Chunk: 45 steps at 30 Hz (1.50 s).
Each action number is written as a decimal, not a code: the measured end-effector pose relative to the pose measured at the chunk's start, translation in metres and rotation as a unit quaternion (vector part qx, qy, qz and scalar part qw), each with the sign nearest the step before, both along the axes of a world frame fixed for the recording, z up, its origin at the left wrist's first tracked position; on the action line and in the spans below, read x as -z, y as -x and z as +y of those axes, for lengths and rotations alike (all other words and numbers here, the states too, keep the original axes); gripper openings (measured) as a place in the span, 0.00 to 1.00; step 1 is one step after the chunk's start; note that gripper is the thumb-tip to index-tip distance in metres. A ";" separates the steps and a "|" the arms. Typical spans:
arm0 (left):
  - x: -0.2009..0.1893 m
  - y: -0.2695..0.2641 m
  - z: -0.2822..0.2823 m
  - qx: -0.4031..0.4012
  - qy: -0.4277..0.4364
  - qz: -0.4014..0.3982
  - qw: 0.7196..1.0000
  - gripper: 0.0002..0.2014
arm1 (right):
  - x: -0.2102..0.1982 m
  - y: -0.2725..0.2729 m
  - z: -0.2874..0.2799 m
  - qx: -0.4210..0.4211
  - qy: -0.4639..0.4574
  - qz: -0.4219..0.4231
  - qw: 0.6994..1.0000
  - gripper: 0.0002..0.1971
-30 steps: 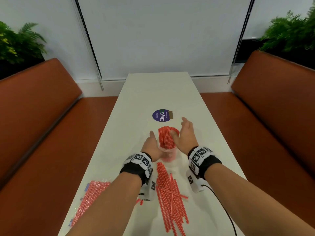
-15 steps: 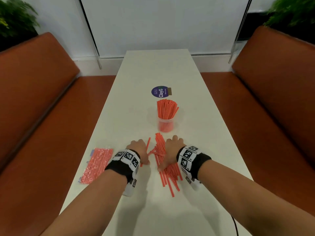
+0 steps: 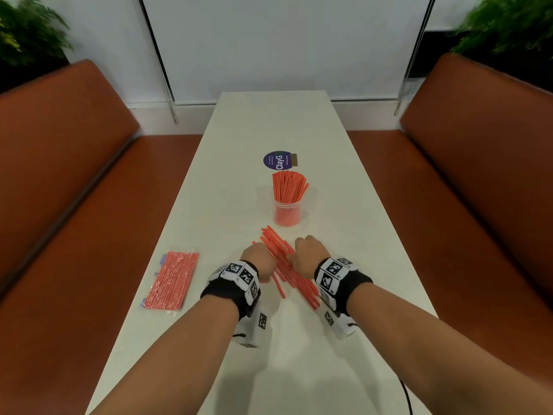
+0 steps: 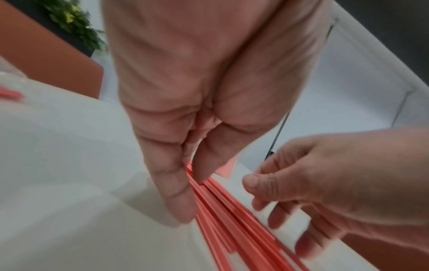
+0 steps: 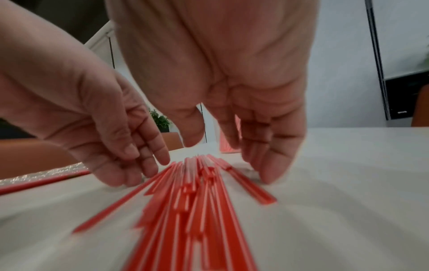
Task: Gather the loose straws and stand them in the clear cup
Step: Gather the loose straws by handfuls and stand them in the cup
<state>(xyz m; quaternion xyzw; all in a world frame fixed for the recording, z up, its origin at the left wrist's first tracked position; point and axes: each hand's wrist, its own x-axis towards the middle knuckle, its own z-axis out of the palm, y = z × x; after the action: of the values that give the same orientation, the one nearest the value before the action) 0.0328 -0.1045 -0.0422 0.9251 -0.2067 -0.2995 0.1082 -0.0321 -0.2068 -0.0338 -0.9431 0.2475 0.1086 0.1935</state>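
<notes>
We see the loose straws (image 3: 287, 266) lying on the white table (image 3: 344, 181) just before the clear cup (image 3: 287, 212) — our left hand (image 3: 259, 259) and right hand (image 3: 308, 255) flank them, fingers relaxed and downturned, apparently touching, not gripping.

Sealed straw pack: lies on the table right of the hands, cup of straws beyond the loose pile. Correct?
Not quite. The head view shows the sealed straw pack left of the hands, not right. The cup does stand beyond the loose pile.
</notes>
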 end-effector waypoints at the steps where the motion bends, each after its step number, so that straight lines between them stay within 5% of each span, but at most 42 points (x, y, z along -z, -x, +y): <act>1: 0.002 -0.001 -0.001 -0.036 0.041 0.010 0.998 0.13 | -0.001 0.004 0.001 0.003 0.020 0.015 1.000 0.24; 7: -0.001 0.010 -0.009 -0.030 0.133 0.037 0.990 0.14 | 0.017 0.002 0.017 -0.017 0.053 0.058 0.997 0.30; 13: -0.012 0.000 -0.004 -0.082 0.092 -0.063 0.990 0.17 | 0.024 -0.004 0.008 0.019 0.081 0.035 0.996 0.30; 16: -0.010 -0.012 -0.003 -0.138 0.076 -0.039 0.987 0.21 | 0.028 -0.013 0.013 0.039 0.090 0.049 0.994 0.35; 26: -0.006 -0.024 -0.008 -0.126 0.077 -0.033 0.989 0.16 | 0.042 -0.041 0.025 0.051 0.096 0.060 0.992 0.17; 34: -0.004 -0.027 -0.009 -0.136 0.091 -0.004 0.987 0.17 | 0.036 -0.045 0.022 0.058 0.095 0.084 0.990 0.19; 38: -0.008 -0.033 -0.008 -0.144 0.086 0.002 0.986 0.18 | 0.017 -0.045 0.013 0.074 0.028 0.061 0.995 0.26; 45: -0.022 -0.052 -0.021 -0.140 0.095 0.015 0.985 0.28 | -0.037 -0.047 -0.026 -0.023 -0.092 -0.093 0.991 0.09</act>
<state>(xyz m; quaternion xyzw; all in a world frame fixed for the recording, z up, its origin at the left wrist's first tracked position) 0.0852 -0.1257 -0.0205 0.9260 -0.1011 -0.2738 0.2395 0.0144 -0.2327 0.0029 -0.9328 0.1957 0.0475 0.2988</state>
